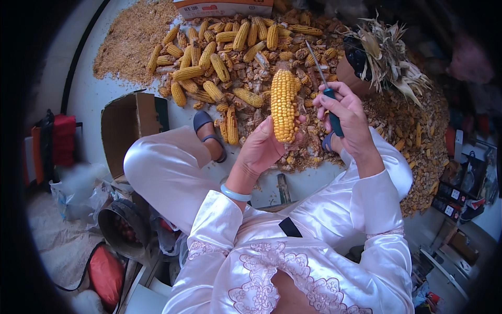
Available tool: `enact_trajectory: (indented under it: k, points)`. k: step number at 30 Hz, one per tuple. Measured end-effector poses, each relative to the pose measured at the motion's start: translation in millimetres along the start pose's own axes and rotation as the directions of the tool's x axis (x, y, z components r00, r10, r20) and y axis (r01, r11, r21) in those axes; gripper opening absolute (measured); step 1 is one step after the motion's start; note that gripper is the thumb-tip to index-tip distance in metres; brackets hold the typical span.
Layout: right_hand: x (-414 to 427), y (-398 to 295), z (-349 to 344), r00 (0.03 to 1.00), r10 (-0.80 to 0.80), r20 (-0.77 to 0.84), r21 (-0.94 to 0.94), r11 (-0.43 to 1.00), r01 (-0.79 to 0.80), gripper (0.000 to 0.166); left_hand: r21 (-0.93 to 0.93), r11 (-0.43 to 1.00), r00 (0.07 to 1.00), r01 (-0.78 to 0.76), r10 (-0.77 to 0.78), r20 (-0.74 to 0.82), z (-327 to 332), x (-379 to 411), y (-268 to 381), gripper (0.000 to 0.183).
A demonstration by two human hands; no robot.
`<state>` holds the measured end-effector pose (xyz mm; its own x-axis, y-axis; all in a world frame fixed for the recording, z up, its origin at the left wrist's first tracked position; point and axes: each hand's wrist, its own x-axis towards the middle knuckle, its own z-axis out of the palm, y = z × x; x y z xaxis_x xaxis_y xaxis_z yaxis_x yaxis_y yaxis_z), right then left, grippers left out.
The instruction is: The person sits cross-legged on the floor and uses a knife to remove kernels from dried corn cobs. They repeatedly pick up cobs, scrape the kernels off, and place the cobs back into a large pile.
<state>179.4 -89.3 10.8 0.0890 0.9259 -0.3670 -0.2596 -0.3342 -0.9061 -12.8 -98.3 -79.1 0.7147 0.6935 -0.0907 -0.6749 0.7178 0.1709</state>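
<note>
My left hand (262, 147) holds a yellow ear of corn (283, 106) upright by its lower part, with kernels covering the side that shows. To its right, my right hand (347, 114) grips the dark green handle of a screwdriver (333, 117), whose thin metal shaft points up and to the left. The shaft does not touch the ear. Beyond both hands lies a heap of corn ears (213, 57), some with full rows of kernels, mixed with stripped cobs and husk bits.
Loose kernels (129, 43) are piled at the back left. An open cardboard box (119, 133) stands left of my knee. Dry husks (386, 59) rise from a container at the right, beside more corn and debris (415, 157). A metal pot (125, 223) is at the lower left.
</note>
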Motion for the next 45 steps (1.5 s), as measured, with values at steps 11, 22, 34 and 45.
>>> enact_trajectory:
  k: [11, 22, 34, 45]
  points:
    - [-17, 5, 13, 0.994, -0.020, 0.105, 0.013, 1.000, 0.019, 0.032, -0.227, 0.972, 0.997, 0.056, -0.043, 0.063, 12, -12, -13, 0.048]
    - [-10, -4, -13, 0.904, -0.269, -0.333, -0.014, 0.960, 0.281, 0.026, -0.428, 0.902, 0.997, 0.051, -0.019, 0.078, 19, -11, -7, 0.044]
    - [-28, 8, 19, 0.992, -0.004, 0.128, -0.118, 0.993, 0.020, 0.029, -0.152, 0.980, 0.976, -0.131, 0.101, -0.191, 33, -5, -8, 0.041]
    - [-12, 6, 0, 0.897, -0.425, 0.124, -0.442, 0.785, 0.434, 0.038, 0.031, 0.994, 0.957, 0.108, -0.095, -0.272, 52, -4, 9, 0.041]
